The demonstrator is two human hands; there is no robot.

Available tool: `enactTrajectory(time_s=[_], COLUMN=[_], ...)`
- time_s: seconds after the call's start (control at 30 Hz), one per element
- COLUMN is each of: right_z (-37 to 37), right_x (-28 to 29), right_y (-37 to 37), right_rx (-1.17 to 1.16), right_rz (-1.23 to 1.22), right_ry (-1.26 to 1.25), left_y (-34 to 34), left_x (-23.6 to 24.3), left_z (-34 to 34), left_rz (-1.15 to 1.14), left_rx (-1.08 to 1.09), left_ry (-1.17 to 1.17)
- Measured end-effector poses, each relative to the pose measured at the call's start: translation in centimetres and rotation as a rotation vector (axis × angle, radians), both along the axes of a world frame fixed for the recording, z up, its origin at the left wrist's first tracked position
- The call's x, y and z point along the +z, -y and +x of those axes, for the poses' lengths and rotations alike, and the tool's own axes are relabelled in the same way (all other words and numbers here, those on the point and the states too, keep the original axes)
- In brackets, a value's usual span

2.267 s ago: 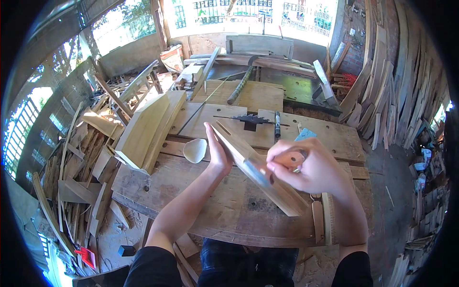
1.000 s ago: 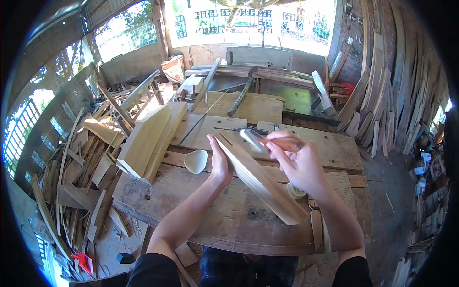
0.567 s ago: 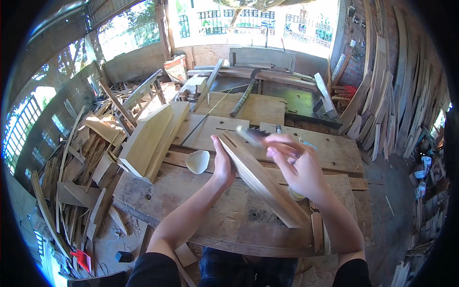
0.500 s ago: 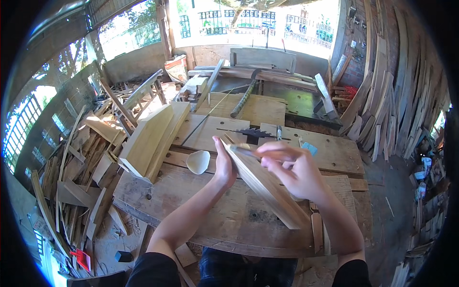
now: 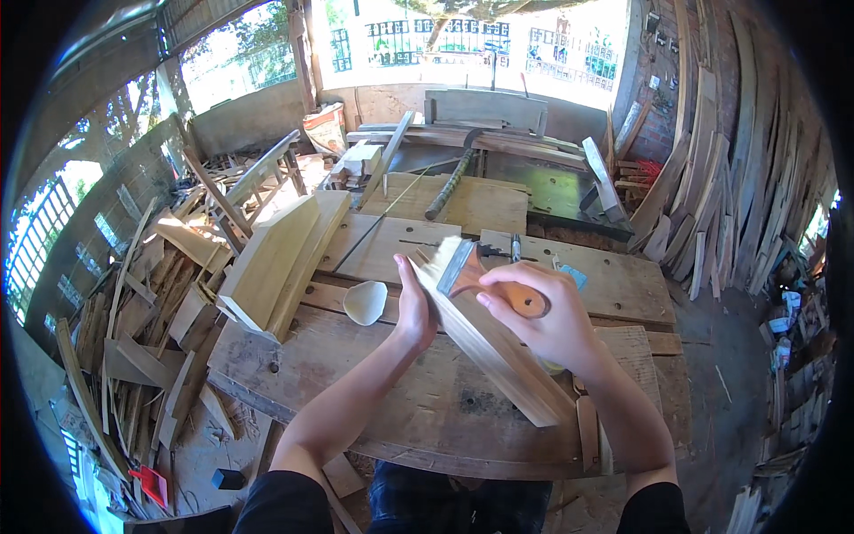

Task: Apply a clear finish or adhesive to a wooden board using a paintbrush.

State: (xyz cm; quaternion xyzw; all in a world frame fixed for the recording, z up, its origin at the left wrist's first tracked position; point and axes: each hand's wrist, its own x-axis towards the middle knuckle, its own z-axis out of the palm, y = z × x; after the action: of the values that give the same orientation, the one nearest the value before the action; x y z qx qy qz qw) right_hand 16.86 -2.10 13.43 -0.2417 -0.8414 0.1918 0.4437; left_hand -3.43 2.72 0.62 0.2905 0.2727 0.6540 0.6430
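A flat paintbrush [image 5: 456, 267] with a pale bristle end, grey metal band and orange-brown wooden handle is in my right hand [image 5: 556, 311], its fingers closed round the handle. Its bristles are over the upper end of a long wooden piece [image 5: 503, 369], which slants across the bench from upper left to lower right. My left hand [image 5: 415, 307] grips that piece along its left side near the upper end; most of its fingers are hidden behind the wood. Left of this hand lies a small whitish shallow dish [image 5: 365, 303].
A toothed saw blade [image 5: 498, 252] rises from the wooden bench [image 5: 356, 383] just beyond my hands. Two light boards [image 5: 276, 254] sit on its left side. A rod with a wrapped grip [image 5: 451, 182] lies farther back. Scrap wood [image 5: 151, 329] heaps up at left; planks [image 5: 756, 151] lean at right.
My right hand has turned the paintbrush, so its broad face shows where its narrow edge showed before. My left hand and the wooden piece have hardly moved.
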Motion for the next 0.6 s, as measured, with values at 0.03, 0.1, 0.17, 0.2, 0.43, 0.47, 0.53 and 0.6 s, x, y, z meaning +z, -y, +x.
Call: enactTrajectory(time_s=[0.03,0.1,0.17,0.2,0.43,0.47,0.53,0.6], right_z=[-0.1,-0.1,0.0,0.1,0.4,0.1,0.1,0.0], right_x=[0.1,0.0,-0.4,-0.2,-2.0,-1.5,-0.9,-1.1], right_y=[0.1,0.1,-0.3,-0.3,-1.9,-1.3,-1.0,-1.3], right_rx=[-0.095,-0.192,-0.082,-0.086,-0.067,-0.019,0.104,0.058], right_rz=[0.038,0.078,0.01,0.012,-0.172,-0.352,-0.629,-0.619], right_ry=[0.018,0.037,-0.083,-0.082,-0.144,-0.204,-0.226,-0.253], left_y=[0.2,0.3,0.5,0.8,0.7,0.6,0.3,0.1], left_x=[0.2,0.2,1.0,1.4,1.2,1.0,0.5,0.2], left_z=[0.0,0.1,0.5,0.7,0.7,0.5,0.3,0.4], left_rz=[-0.049,-0.098,-0.035,-0.01,0.042,0.043,0.081,0.059], left_rx=[-0.001,-0.004,0.035,0.008,-0.016,-0.016,0.0,0.03], left_ry=[-0.005,-0.01,-0.005,-0.006,-0.035,-0.033,-0.05,-0.029])
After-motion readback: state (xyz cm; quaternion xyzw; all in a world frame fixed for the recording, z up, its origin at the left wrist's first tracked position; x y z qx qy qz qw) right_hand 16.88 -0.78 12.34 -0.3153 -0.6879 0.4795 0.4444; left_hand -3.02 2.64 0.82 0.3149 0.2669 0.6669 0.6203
